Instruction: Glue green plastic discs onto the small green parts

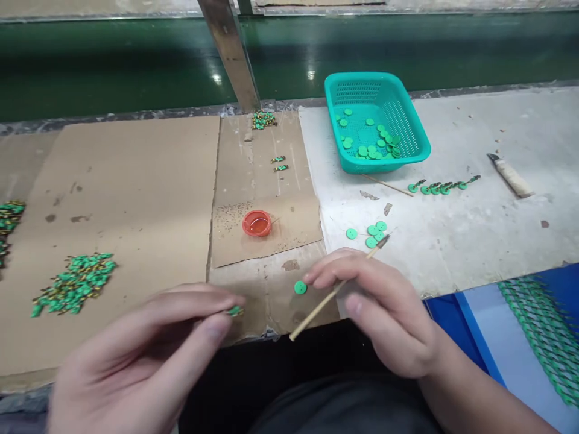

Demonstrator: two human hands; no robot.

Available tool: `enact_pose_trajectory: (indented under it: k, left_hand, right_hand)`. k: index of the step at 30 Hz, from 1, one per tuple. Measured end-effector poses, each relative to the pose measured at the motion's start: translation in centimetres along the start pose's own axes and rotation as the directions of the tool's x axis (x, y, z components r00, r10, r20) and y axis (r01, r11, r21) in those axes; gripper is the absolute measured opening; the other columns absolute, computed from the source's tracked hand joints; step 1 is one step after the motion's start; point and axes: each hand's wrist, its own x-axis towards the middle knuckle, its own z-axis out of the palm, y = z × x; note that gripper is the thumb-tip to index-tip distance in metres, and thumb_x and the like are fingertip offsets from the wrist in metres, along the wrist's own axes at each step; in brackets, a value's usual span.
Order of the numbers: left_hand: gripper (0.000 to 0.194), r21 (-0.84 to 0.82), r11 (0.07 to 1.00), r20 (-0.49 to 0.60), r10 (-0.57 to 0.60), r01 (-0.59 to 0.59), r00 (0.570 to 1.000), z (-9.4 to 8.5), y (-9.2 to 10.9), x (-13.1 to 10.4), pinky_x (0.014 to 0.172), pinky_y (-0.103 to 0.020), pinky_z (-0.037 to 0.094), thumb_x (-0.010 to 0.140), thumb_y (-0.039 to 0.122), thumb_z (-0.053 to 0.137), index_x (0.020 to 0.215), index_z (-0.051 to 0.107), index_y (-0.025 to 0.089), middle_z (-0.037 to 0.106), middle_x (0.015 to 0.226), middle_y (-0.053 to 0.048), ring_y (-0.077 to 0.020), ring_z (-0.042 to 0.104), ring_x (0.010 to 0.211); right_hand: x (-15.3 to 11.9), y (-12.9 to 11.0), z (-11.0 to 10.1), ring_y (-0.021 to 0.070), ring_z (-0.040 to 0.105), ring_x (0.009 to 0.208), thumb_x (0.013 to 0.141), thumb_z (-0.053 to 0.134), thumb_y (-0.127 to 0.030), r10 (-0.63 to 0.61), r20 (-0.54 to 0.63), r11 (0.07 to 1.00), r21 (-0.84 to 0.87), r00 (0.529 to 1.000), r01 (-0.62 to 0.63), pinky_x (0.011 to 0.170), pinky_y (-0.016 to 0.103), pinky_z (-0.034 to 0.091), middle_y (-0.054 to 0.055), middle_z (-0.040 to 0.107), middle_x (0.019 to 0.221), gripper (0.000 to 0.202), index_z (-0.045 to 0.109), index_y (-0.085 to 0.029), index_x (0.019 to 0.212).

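Between thumb and forefinger, my left hand (154,355) pinches a small green-and-gold piece (235,311), mostly hidden by the fingertips. My right hand (384,307) has a thin bamboo-handled brush (319,310) lodged in its fingers, the dark tip pointing up and right. Its fingertips are at the edge of a round green button-like disc (300,287) on the cardboard; whether they touch it I cannot tell. Beyond the hands stands a small red cup (257,223) of amber liquid. Several more green discs (371,230) lie just past the brush tip.
A teal basket (384,164) holds loose green discs. To its right are a row of discs with dark pieces attached (436,188) and a cutter-like tool (511,176). Green-and-gold pieces are heaped at left (76,283). A metal post (230,54) rises behind.
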Motion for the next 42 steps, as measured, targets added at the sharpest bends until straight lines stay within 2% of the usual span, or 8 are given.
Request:
enact_pose_trajectory:
  k: [7, 11, 13, 18, 21, 25, 30, 42]
  left_hand:
    - [0.006, -0.148, 0.985, 0.102, -0.07, 0.085, 0.992, 5.3, 0.9, 1.2, 0.079, -0.021, 0.074, 0.105, 0.033, 0.087, 0.108, 0.09, 0.037, 0.09, 0.105, 0.005, -0.0154, 0.087, 0.089]
    - [0.007, -0.099, 0.985, 0.056, -0.134, 0.139, 0.989, 5.4, 0.7, 1.0, 0.073, -0.02, 0.071, 0.104, 0.035, 0.089, 0.106, 0.091, 0.04, 0.089, 0.102, 0.007, -0.0138, 0.084, 0.083]
    - [0.011, -0.063, 0.986, 0.052, -0.148, 0.152, 0.988, 5.3, 0.7, 0.8, 0.076, -0.021, 0.071, 0.103, 0.033, 0.089, 0.108, 0.091, 0.043, 0.089, 0.102, 0.008, -0.0133, 0.083, 0.083]
    - [0.014, 0.033, 0.995, 0.053, -0.101, 0.099, 0.994, 5.6, 1.6, 0.5, 0.086, -0.024, 0.066, 0.104, 0.032, 0.087, 0.109, 0.09, 0.045, 0.088, 0.107, 0.011, -0.0133, 0.081, 0.093]
    - [0.013, 0.057, 0.988, -0.001, -0.141, 0.141, 0.99, 5.8, 1.8, 0.5, 0.09, -0.028, 0.065, 0.105, 0.031, 0.085, 0.106, 0.089, 0.043, 0.087, 0.108, 0.011, -0.0145, 0.08, 0.096]
    - [0.016, 0.064, 0.997, 0.083, -0.058, 0.053, 0.995, 5.8, 1.5, 0.7, 0.085, -0.029, 0.064, 0.104, 0.029, 0.087, 0.11, 0.089, 0.044, 0.087, 0.108, 0.011, -0.0139, 0.08, 0.092]
    - [0.013, 0.092, 0.99, -0.002, -0.105, 0.105, 0.994, 6.4, 2.4, 0.5, 0.085, -0.03, 0.062, 0.107, 0.028, 0.083, 0.105, 0.088, 0.04, 0.085, 0.105, 0.009, -0.0134, 0.077, 0.091]
    - [0.029, 0.164, 0.957, 0.128, 0.22, -0.24, 0.967, 5.6, 0.5, 0.5, 0.094, -0.036, 0.069, 0.103, 0.012, 0.083, 0.12, 0.086, 0.036, 0.088, 0.115, 0.005, -0.0187, 0.083, 0.101]
  right_hand:
    - [-1.1, 0.3, -1.0, 0.0174, 0.075, 0.086, 0.116, 0.058, -0.008, 0.002, -0.188, 0.992, -0.126, 0.982, -0.026, 0.079, 0.036, 0.065, -0.002, 0.068, 0.099, 0.033, 0.058, -0.033, 0.137]
    - [-1.0, 1.1, -0.5, 0.0186, 0.075, 0.078, 0.117, 0.06, -0.01, -0.058, -0.238, 0.993, -0.112, 0.97, 0.032, 0.076, 0.038, 0.064, -0.009, 0.053, 0.082, 0.042, 0.045, -0.037, 0.145]
    - [-0.8, 1.2, -0.6, 0.0189, 0.08, 0.083, 0.117, 0.06, -0.01, -0.07, -0.236, 0.994, -0.098, 0.969, 0.048, 0.08, 0.038, 0.066, -0.009, 0.064, 0.084, 0.044, 0.043, -0.034, 0.15]
    - [-0.9, 1.1, -1.3, 0.0197, 0.084, 0.106, 0.12, 0.066, -0.023, 0.013, -0.198, 0.986, -0.162, 0.98, -0.045, 0.094, 0.036, 0.068, 0.004, 0.082, 0.119, 0.012, 0.063, -0.026, 0.13]
    - [-1.2, 1.3, -1.3, 0.0193, 0.083, 0.109, 0.12, 0.065, -0.022, 0.017, -0.215, 0.985, -0.161, 0.976, -0.053, 0.094, 0.034, 0.067, 0.005, 0.082, 0.122, 0.006, 0.065, -0.024, 0.126]
    - [-1.4, 1.6, -1.3, 0.0178, 0.082, 0.108, 0.12, 0.065, -0.021, 0.01, -0.223, 0.987, -0.152, 0.975, -0.045, 0.096, 0.031, 0.066, 0.004, 0.081, 0.12, 0.007, 0.065, -0.023, 0.126]
    - [-1.3, 1.3, -1.5, 0.0173, 0.081, 0.102, 0.119, 0.065, -0.02, -0.035, -0.203, 0.98, -0.198, 0.979, -0.005, 0.097, 0.031, 0.066, 0.004, 0.08, 0.115, 0.004, 0.066, -0.022, 0.123]
    - [-1.7, 0.4, -1.4, 0.0218, 0.083, 0.111, 0.118, 0.057, -0.01, -0.083, -0.032, 0.901, -0.429, 0.996, 0.061, 0.098, 0.032, 0.065, 0.009, 0.085, 0.118, 0.016, 0.072, -0.014, 0.124]
